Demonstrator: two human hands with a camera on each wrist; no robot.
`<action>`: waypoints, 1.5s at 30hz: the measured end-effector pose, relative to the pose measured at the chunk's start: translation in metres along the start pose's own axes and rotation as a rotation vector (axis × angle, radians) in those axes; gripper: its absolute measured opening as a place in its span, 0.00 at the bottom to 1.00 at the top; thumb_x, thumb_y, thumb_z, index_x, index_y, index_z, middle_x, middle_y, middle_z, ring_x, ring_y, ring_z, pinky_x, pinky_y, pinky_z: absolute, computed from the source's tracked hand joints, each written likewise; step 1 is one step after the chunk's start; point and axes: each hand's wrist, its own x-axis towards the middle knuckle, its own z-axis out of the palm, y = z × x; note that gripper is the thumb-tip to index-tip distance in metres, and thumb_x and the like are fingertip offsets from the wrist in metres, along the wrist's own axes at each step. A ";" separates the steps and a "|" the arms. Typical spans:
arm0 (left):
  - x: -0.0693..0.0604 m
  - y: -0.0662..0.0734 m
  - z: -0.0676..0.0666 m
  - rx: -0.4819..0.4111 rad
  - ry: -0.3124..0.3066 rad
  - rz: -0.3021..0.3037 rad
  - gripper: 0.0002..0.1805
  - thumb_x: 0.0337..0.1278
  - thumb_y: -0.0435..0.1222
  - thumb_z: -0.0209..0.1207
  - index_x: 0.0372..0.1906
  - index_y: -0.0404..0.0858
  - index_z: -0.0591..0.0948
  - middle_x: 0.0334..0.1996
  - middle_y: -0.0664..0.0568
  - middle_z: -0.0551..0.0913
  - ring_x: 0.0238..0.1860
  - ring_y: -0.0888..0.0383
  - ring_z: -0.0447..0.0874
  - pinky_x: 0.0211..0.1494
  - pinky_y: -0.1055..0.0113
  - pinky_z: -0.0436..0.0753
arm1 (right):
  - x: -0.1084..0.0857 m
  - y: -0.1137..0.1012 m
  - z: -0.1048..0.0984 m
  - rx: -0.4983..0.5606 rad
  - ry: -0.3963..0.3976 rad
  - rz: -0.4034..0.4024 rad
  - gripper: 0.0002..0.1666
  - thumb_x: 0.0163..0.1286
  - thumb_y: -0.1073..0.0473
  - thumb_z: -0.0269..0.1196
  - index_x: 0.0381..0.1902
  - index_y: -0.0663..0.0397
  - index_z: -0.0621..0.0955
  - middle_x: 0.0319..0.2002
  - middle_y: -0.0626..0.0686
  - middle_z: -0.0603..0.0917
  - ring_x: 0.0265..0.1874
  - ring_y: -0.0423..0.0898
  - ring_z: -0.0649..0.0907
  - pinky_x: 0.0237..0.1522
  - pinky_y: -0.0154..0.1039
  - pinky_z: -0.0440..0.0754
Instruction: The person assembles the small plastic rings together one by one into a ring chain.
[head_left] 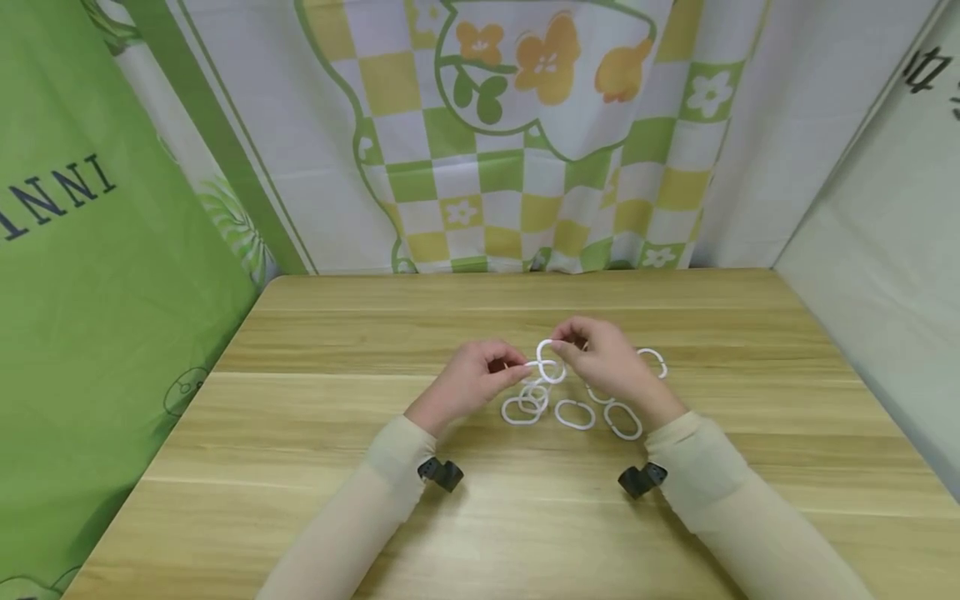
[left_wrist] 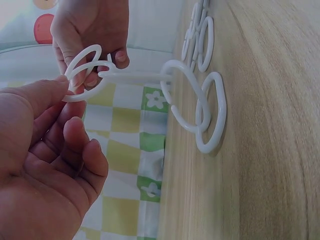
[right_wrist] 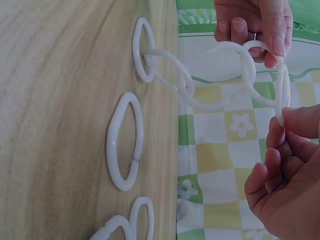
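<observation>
Wood-grain table top (head_left: 337,333) forms the work surface, and nine white oval links are visible at its middle. Five of the nine form or adjoin one chain: a link (right_wrist: 284,85) in the right hand, a link (right_wrist: 265,101) in the left hand, a hanging link (right_wrist: 217,45), a lower link (right_wrist: 172,57) and an end link (right_wrist: 135,50) lying on the table. Whether the two held links are interlocked cannot be told. Left hand (head_left: 480,372): narrow pinch on one link between thumb and finger. Right hand (head_left: 603,358): narrow pinch on one link, which overlaps the left hand's link. Four loose links lie on the table: one (right_wrist: 113,150) beside the end link, one (head_left: 609,419) to its right, one (head_left: 600,401) partly hidden by the right hand, and one (head_left: 664,364) beyond the right wrist. Two pale sleeves (head_left: 360,508) cover the forearms, each with one black wrist unit (head_left: 442,473). Behind the table hangs one checkered curtain (head_left: 498,167) bearing three orange blooms; one green lettered cloth (head_left: 97,333) hangs at left.
</observation>
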 end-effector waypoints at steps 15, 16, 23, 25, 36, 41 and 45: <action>-0.002 0.000 0.004 -0.008 0.002 -0.006 0.07 0.65 0.40 0.63 0.39 0.40 0.85 0.30 0.57 0.81 0.28 0.62 0.75 0.32 0.69 0.76 | -0.001 0.004 0.006 -0.007 -0.005 -0.018 0.07 0.71 0.59 0.61 0.41 0.58 0.81 0.30 0.50 0.80 0.29 0.46 0.76 0.32 0.43 0.75; -0.002 0.000 0.004 -0.008 0.002 -0.011 0.07 0.65 0.40 0.63 0.39 0.39 0.85 0.30 0.57 0.82 0.28 0.62 0.75 0.32 0.69 0.76 | -0.001 0.004 0.006 -0.008 -0.004 -0.016 0.07 0.72 0.59 0.61 0.41 0.57 0.81 0.30 0.50 0.80 0.29 0.46 0.76 0.32 0.43 0.75; -0.002 0.002 0.004 -0.017 -0.010 -0.029 0.09 0.67 0.40 0.60 0.41 0.38 0.84 0.29 0.56 0.80 0.27 0.62 0.73 0.29 0.70 0.75 | -0.002 0.002 0.008 -0.023 0.004 -0.022 0.07 0.71 0.60 0.61 0.40 0.58 0.81 0.29 0.50 0.80 0.29 0.47 0.76 0.32 0.42 0.74; -0.002 0.003 0.003 -0.029 -0.009 -0.024 0.10 0.68 0.40 0.60 0.41 0.37 0.84 0.28 0.56 0.80 0.26 0.62 0.73 0.29 0.70 0.74 | -0.002 0.003 0.008 -0.018 0.006 -0.023 0.06 0.71 0.60 0.61 0.39 0.58 0.81 0.29 0.50 0.80 0.29 0.47 0.76 0.31 0.42 0.74; -0.001 0.003 0.003 -0.075 -0.013 -0.036 0.08 0.66 0.43 0.62 0.38 0.44 0.85 0.31 0.58 0.82 0.31 0.60 0.77 0.34 0.67 0.78 | 0.000 -0.002 0.004 0.063 0.068 0.053 0.09 0.73 0.57 0.59 0.43 0.57 0.81 0.34 0.53 0.81 0.31 0.48 0.77 0.34 0.43 0.75; 0.000 0.003 0.003 -0.076 0.025 -0.081 0.09 0.65 0.44 0.62 0.37 0.43 0.85 0.28 0.57 0.82 0.28 0.60 0.75 0.31 0.68 0.75 | -0.003 -0.004 0.004 0.120 0.087 0.064 0.09 0.72 0.57 0.61 0.43 0.58 0.81 0.34 0.53 0.82 0.31 0.48 0.77 0.33 0.42 0.75; 0.000 0.003 0.004 -0.079 0.059 -0.086 0.09 0.65 0.43 0.63 0.37 0.41 0.85 0.27 0.56 0.81 0.28 0.60 0.75 0.31 0.68 0.75 | -0.006 -0.005 0.006 0.169 0.088 0.065 0.07 0.71 0.58 0.63 0.41 0.57 0.82 0.31 0.54 0.81 0.27 0.47 0.74 0.27 0.38 0.72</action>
